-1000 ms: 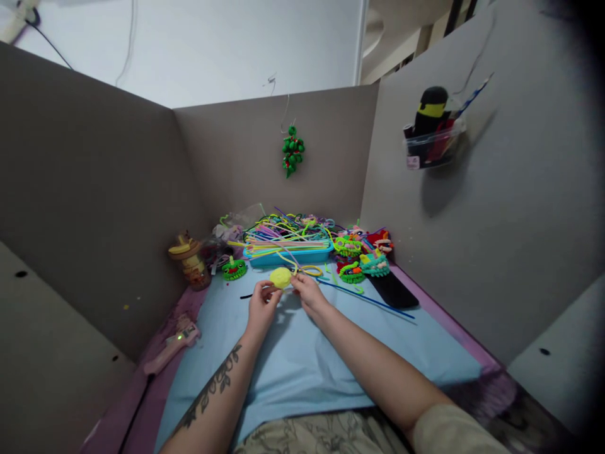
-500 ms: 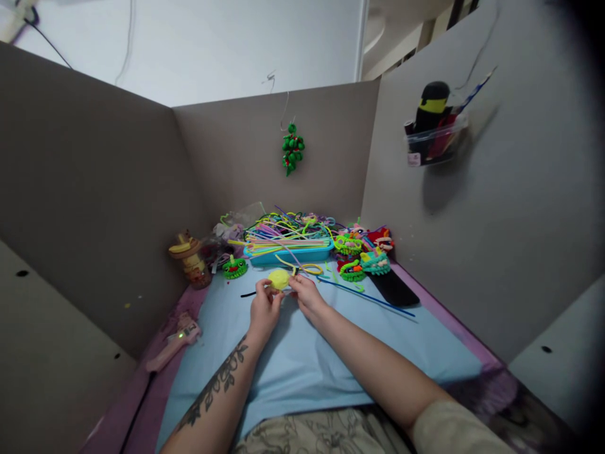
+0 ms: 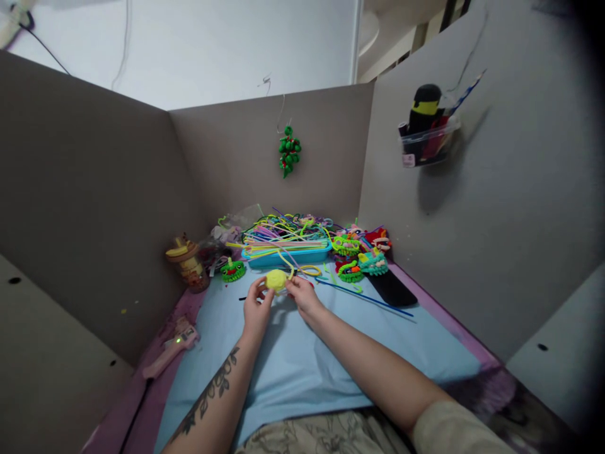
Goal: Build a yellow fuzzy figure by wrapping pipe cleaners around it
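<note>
A round yellow piece (image 3: 275,280), seemingly made of coiled pipe cleaner, is held up over the blue cloth (image 3: 283,340). My left hand (image 3: 258,304) is closed on its left side, thumb below. My right hand (image 3: 303,297) pinches at its right edge, where a loose yellow pipe cleaner end (image 3: 286,260) sticks up; its fingertips are too small to make out exactly. Just behind the hands stands a blue tray (image 3: 269,259) heaped with coloured pipe cleaners (image 3: 283,236). A long blue pipe cleaner (image 3: 363,296) lies right of my right hand.
A pink glue gun (image 3: 172,353) with a green light lies at left, near a brown cup (image 3: 188,265). Green pipe-cleaner face (image 3: 232,271) sits left of the tray. More fuzzy faces (image 3: 373,261) and a black phone-like slab (image 3: 391,289) are at right. Grey panels (image 3: 278,113) surround the table.
The yellow piece has turned to show more of its face toward me, and its loose end stands more upright. My left hand has shifted slightly left and down. The view has swung slightly.
</note>
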The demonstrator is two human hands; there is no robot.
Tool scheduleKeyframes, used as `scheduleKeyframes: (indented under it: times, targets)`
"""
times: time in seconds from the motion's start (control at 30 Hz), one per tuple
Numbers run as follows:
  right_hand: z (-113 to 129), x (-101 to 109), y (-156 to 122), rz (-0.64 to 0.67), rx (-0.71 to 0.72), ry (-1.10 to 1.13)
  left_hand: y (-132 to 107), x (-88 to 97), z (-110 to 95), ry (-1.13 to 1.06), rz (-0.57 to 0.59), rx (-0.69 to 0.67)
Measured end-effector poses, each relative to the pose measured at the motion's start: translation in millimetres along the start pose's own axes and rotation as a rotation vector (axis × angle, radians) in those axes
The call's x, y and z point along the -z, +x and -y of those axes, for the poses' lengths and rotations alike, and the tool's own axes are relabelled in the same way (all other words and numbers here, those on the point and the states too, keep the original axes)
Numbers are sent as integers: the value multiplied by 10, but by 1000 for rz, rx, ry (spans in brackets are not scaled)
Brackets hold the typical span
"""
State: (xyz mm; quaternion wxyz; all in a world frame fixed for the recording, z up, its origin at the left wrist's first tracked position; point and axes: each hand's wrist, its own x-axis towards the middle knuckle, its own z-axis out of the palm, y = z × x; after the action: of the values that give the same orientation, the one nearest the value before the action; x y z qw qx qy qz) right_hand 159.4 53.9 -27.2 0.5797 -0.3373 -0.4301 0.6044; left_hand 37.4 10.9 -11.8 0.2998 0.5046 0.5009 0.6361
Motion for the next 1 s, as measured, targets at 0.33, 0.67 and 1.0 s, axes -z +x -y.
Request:
scheduleKeyframes:
  times: [0.33, 0.67, 1.0]
  targets:
    - [45, 96, 30, -59, 389, -408, -8, 16, -26, -341, 6, 302]
    - [67, 91, 9, 10, 348, -484, 22, 53, -1, -529, 48, 440]
    - [75, 55, -37, 28, 305, -482, -29, 15, -57, -456, 177, 359]
